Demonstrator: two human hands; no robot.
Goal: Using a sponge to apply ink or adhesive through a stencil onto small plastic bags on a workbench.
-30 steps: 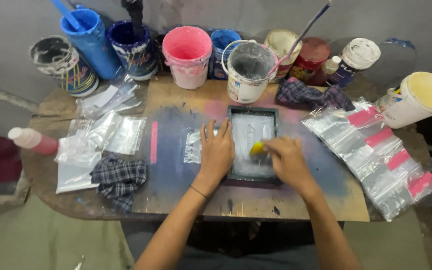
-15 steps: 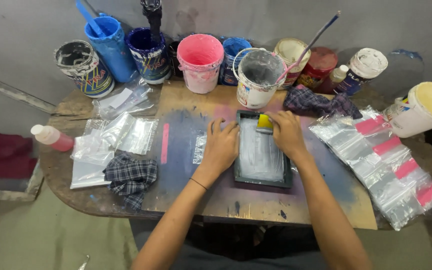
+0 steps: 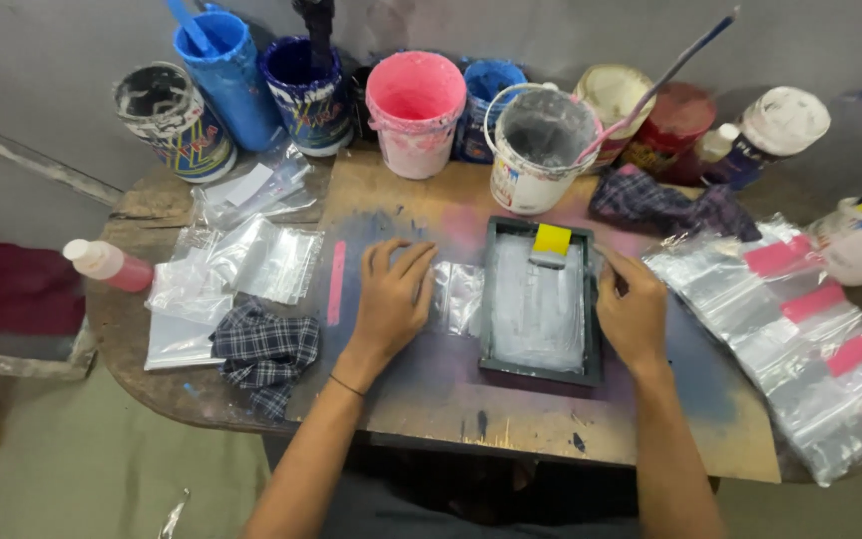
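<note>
Left hand (image 3: 388, 299) lay flat and spread on the board, fingertips on a clear bag (image 3: 456, 296) at the frame's (image 3: 539, 299) nine o'clock side. Right hand (image 3: 633, 317), loosely open and holding nothing, rested on the frame's three o'clock rail. Half a second earlier it had gripped the yellow squeegee (image 3: 552, 243); now that sat alone at twelve o'clock inside the frame, the stroke apparently finished. Buckets (image 3: 416, 110) crowded twelve o'clock; stacked bags (image 3: 810, 339) hemmed three o'clock; six o'clock stayed open.

The paint-stained wooden surface (image 3: 551, 419) carries a row of paint buckets (image 3: 416, 110) along its far edge, clear plastic bags (image 3: 261, 260) toward the left edge, pink-striped bags (image 3: 810, 329) at the right edge, a framed screen (image 3: 539, 299) mid-surface, and a checked rag (image 3: 263, 354) near the front-left edge.
</note>
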